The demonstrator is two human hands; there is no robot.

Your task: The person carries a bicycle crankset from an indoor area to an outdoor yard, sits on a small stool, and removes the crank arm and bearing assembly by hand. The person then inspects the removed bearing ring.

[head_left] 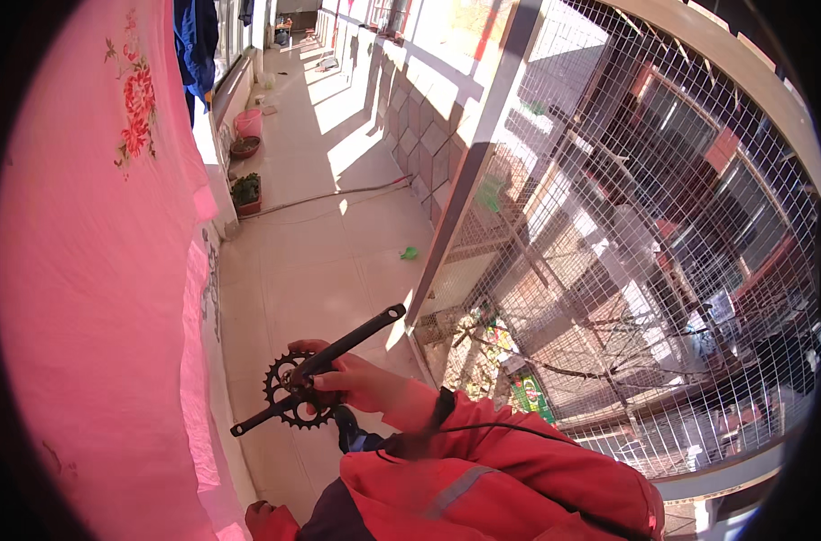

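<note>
A pink cloth with red flowers fills nine o'clock, close to the lens. The crank is between seven and eight o'clock, held up above the pale floor. Its toothed black chainring faces the camera; one arm reaches out toward two o'clock, the other toward eight. The right hand is closed around the crank, thumb on the near side by the hub and fingers behind the chainring. The left hand shows only in part at seven o'clock, dark and small, beside the cloth's lower edge; whether it is open or closed I cannot tell. A black band circles the right wrist, and a cable runs from it along the red sleeve toward four o'clock. Just below the crank, between six and seven, is a dark shoe. Farther out, a small green scrap lies near the middle of the floor, a hose crosses at eleven, a potted plant stands at ten, and wire mesh spans one to four.
</note>
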